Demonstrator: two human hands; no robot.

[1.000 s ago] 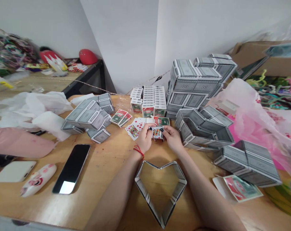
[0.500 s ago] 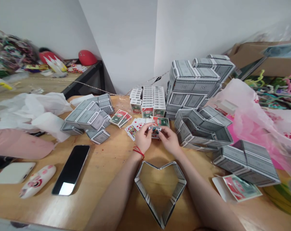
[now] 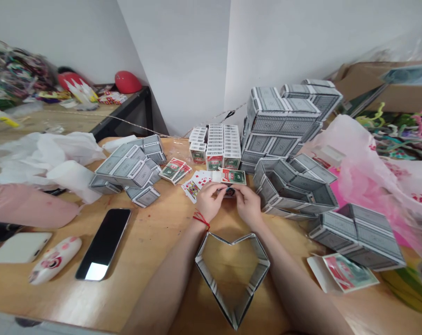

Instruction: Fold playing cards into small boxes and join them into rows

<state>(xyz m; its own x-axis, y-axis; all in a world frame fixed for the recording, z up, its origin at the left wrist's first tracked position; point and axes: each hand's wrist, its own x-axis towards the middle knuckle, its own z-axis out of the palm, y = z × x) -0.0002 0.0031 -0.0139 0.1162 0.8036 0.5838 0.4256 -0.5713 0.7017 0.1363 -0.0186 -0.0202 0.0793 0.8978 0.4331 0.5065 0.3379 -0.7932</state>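
My left hand (image 3: 208, 203) and my right hand (image 3: 247, 205) meet over the wooden table (image 3: 155, 251), fingers pinched together on a small folded playing card (image 3: 229, 191) that is mostly hidden between them. A red cord circles my left wrist. Loose face-up cards (image 3: 196, 184) lie just beyond the hands. Right before me sits a heart-shaped frame of folded cards (image 3: 232, 273).
Stacks of card decks (image 3: 218, 148) stand at the back, with large folded-card blocks (image 3: 282, 122) and open frames (image 3: 295, 186) at right. More folded pieces (image 3: 129, 168) lie at left. A black phone (image 3: 104, 244), a white case (image 3: 18, 247) and a pink plastic bag (image 3: 368, 177) lie around.
The card showed face-up between my fingers a second ago; both hands have since tipped it down and closed over it, shifting slightly away from me.
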